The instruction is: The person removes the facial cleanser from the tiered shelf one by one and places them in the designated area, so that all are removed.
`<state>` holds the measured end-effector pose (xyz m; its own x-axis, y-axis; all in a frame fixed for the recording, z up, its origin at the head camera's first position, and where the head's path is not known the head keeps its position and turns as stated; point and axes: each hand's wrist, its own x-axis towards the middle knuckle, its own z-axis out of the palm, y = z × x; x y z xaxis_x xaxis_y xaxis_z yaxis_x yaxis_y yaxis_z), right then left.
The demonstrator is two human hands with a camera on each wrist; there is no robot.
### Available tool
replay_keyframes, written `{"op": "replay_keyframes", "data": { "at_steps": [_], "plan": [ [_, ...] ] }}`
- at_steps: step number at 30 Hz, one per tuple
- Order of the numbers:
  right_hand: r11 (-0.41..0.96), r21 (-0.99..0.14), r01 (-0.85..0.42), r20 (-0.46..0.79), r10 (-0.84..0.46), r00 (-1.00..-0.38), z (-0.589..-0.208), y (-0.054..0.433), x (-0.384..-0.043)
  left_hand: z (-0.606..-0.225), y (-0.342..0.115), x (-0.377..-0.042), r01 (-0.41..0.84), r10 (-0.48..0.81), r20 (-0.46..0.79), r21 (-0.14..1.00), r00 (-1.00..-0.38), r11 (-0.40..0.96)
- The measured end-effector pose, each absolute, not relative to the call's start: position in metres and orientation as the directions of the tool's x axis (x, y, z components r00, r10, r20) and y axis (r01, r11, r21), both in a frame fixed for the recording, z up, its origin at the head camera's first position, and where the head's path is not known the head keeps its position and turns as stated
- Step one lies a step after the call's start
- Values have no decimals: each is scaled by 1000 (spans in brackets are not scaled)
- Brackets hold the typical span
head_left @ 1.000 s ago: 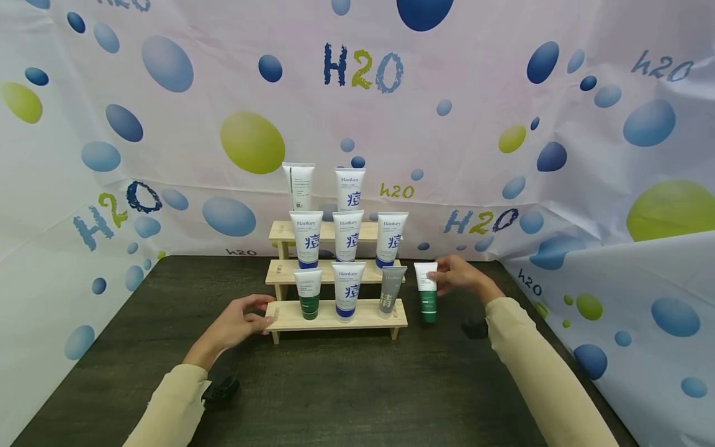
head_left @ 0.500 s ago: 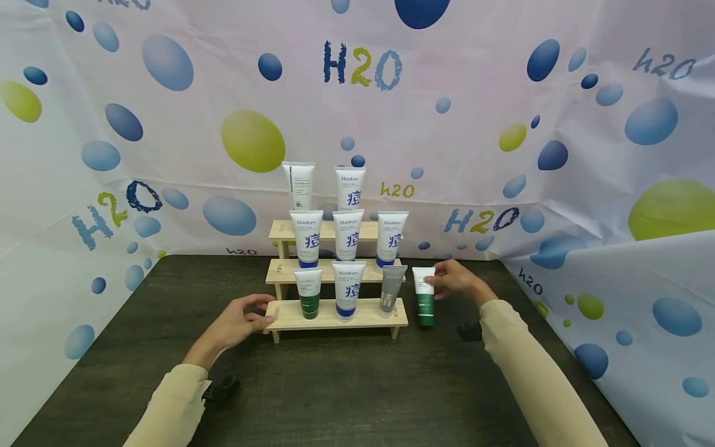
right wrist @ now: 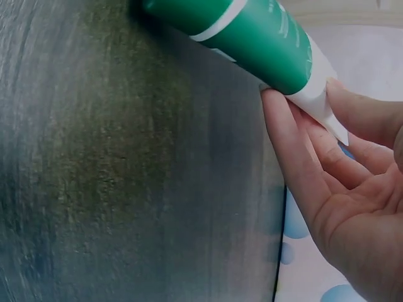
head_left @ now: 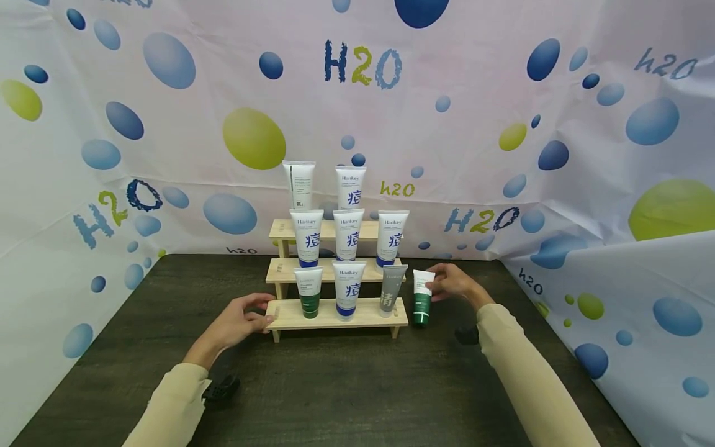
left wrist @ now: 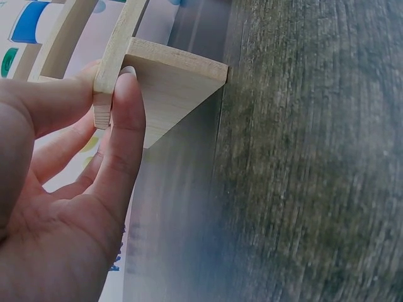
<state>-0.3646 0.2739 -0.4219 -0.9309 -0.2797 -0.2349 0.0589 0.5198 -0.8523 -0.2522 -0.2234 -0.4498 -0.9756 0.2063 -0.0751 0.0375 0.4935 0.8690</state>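
Note:
A three-step wooden display rack (head_left: 363,318) stands mid-table with upright squeeze tubes on its steps. My left hand (head_left: 237,323) pinches the left end of its lowest step between thumb and fingers; the left wrist view shows the wooden edge (left wrist: 108,72) between them. To the right of the rack, my right hand (head_left: 454,282) holds a white and green squeeze tube (head_left: 422,304) by its flat upper end. This tube leans slightly, its green cap end down, beside a grey tube (head_left: 392,292) on the lowest step. Whether the cap touches the table cannot be told.
On the lowest step also stand a smaller white and green tube (head_left: 309,293) and a white and blue tube (head_left: 349,288). Several more tubes fill the upper steps. A patterned backdrop (head_left: 447,155) rises behind the dark wooden table (head_left: 346,391).
My right hand has moved a little left and down with the white and green tube, which has tilted so its cap end points further left. The left hand stays on the rack.

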Motion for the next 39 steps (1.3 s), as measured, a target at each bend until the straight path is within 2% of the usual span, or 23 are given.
{"op": "replay_keyframes", "data": {
  "at_steps": [17,28,39],
  "plan": [
    [553,-833,26,-240,-318,-917,-436,270,-367,-450,-225,-252,63,229,-56,874,-972,482],
    [615,-787,43,-228,-226,-947,-449,264,-367,-453,-224,-252,58,218,-56,874,-974,483],
    [606,-792,80,-231,-176,-957,-451,259,-366,-451,-224,-252,56,217,-60,870,-974,490]
  ]
}}
